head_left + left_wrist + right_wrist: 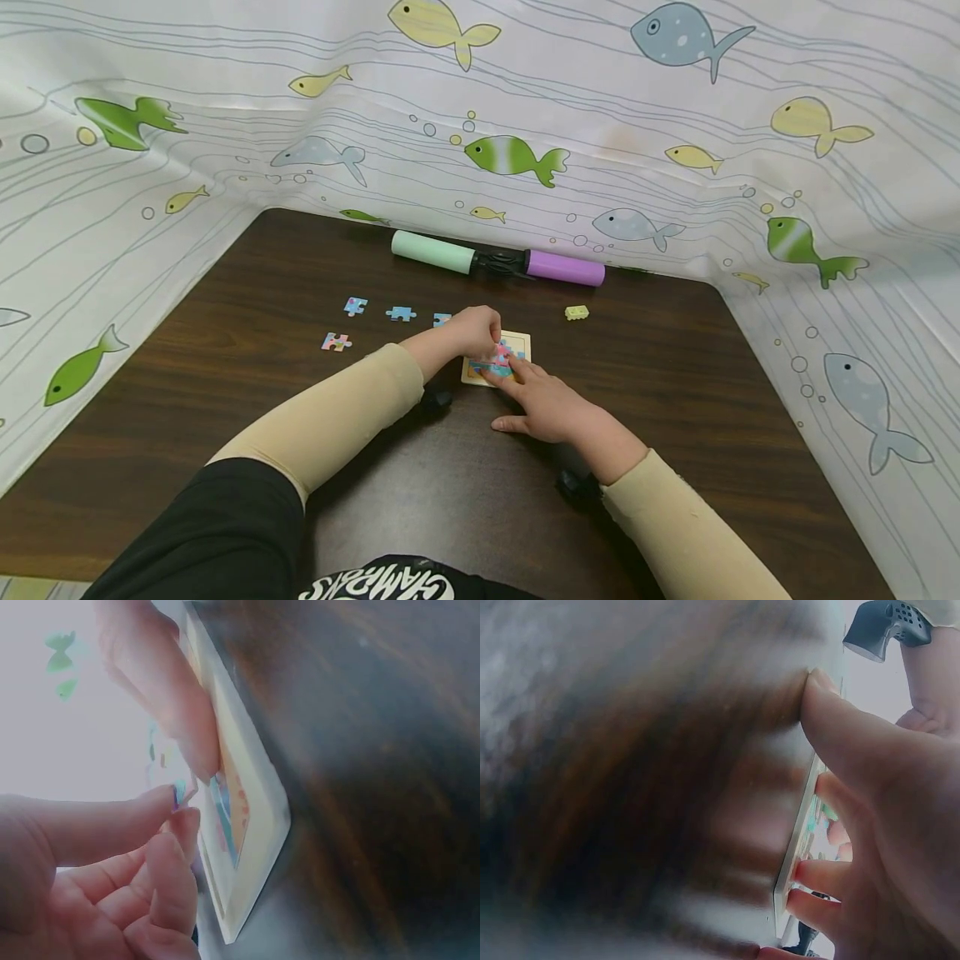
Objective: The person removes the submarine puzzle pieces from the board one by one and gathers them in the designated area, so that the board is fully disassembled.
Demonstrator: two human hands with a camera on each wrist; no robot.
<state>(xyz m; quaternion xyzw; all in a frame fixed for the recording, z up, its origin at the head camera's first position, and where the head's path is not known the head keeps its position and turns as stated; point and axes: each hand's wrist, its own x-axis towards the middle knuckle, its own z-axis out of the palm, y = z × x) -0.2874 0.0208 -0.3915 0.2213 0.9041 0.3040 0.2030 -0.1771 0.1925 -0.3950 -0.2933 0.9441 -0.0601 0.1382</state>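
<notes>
A small square puzzle tray [527,340] with a pale wooden rim lies on the dark table, partly filled with pink and blue pieces. My left hand [474,332] is over its upper left part. In the left wrist view, thumb and forefinger pinch a puzzle piece [180,793] on edge, just above the tray [259,806]. My right hand [551,404] spreads over the tray's lower right, fingertips pressing on the pieces and rim. Its thumb rests on the table beside the tray in the right wrist view, where the tray's edge [795,851] shows under the fingers.
Loose puzzle pieces lie to the left: a blue one [401,313], a blue and pink one [356,306], a pink one [337,342] and another [442,319] beside the left hand. A yellow block [577,312] sits right. A green and purple roller [566,267] lies at the back.
</notes>
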